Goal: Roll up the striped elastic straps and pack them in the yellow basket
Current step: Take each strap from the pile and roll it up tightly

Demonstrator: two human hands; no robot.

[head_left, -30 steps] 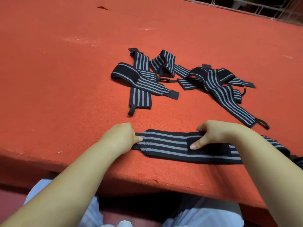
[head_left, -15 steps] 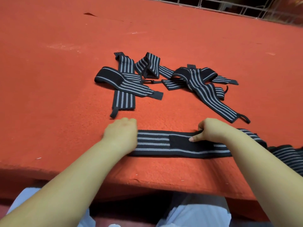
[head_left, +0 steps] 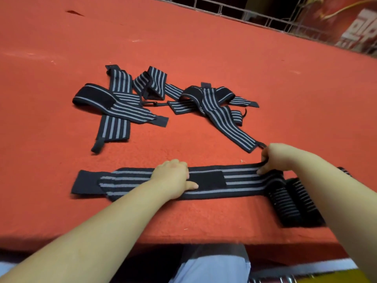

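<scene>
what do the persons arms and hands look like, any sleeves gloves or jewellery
Both forearms are bare up to the frame edge: no sleeves in view. The left hand and right hand wear no gloves, and no rings, watch or bracelets show. Nails look short and unpainted where visible.

Table (head_left: 204,48): covered in red-orange felt-like cloth, scuffed with pale marks and a small dark tear (head_left: 74,13) far left. White wire grid fence (head_left: 255,16) runs along the far edge. Red banner with white lettering (head_left: 355,27) behind it, top right. Pale blue trousers (head_left: 212,266) below the near edge.
</scene>
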